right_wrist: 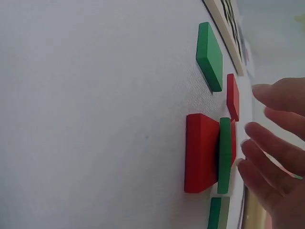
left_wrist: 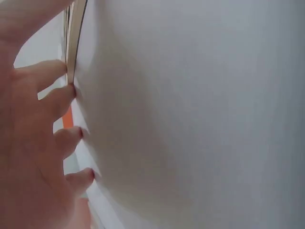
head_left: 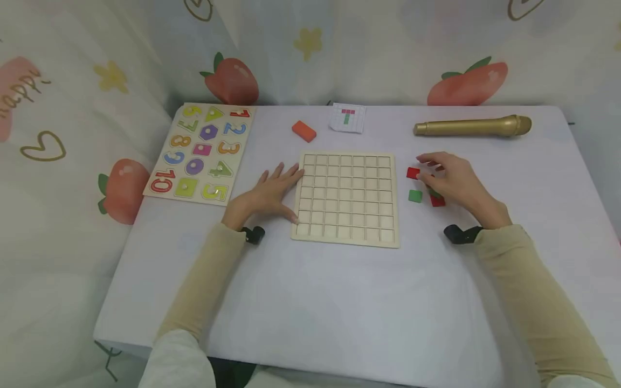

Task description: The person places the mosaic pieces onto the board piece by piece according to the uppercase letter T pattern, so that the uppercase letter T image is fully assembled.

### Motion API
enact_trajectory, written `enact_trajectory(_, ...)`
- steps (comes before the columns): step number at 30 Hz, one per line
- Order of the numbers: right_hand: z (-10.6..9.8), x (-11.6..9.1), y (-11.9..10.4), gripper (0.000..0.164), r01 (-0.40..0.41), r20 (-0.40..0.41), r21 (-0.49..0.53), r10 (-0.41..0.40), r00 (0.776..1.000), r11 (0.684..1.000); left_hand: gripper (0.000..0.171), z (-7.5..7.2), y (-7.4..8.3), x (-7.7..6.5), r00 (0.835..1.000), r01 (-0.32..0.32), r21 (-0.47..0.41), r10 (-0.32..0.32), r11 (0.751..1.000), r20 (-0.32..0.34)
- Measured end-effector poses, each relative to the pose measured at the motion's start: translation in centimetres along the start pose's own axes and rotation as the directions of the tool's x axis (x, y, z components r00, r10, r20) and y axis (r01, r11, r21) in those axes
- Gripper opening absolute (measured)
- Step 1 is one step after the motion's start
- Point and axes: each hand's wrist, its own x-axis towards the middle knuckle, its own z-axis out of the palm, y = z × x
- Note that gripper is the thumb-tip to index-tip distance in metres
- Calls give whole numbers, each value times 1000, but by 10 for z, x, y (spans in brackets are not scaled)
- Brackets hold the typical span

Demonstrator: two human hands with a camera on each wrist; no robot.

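My left hand spreads its fingers along the left side of a pale wooden grid board. Its thumb and fingertips touch the board's edge, as the left wrist view also shows. To the right of the board, my right hand hovers over small square tiles with loosely bent fingers and nothing between them. A red tile and a green tile lie on its board side. Under the palm, another green tile leans against a red tile; the hand partly hides this group in the head view.
A number-and-shape puzzle board lies at the far left. Behind the grid board are an orange block and a paper card with a coloured T pattern. A gold microphone lies at the back right of the white-covered table.
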Motion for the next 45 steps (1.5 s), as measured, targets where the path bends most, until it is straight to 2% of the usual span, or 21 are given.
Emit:
enact_trajectory(5,5,8,3,50,-18,57,-9,19,998,1000,128,2,3,3,1000,22,9,-22,1000,9)
enact_trajectory(9,8,12,4,46,-23,67,-27,25,997,999,128,0,5,5,1000,15,8,-15,1000,9)
enact_trajectory(22,12,15,0,36,38,17,-76,-37,999,996,128,-1,7,4,1000,16,-10,-16,1000,6)
enact_trajectory(29,12,13,-10,37,26,-8,-45,-27,1000,999,116,-6,8,5,999,26,-57,-27,998,-21)
enact_trajectory(33,15,13,-17,36,50,-18,-8,-50,999,999,117,-5,10,7,999,19,-88,-22,996,-34)
enact_trajectory(45,31,27,-55,34,106,-43,61,-103,994,992,116,-5,10,7,999,31,-101,-35,994,-38)
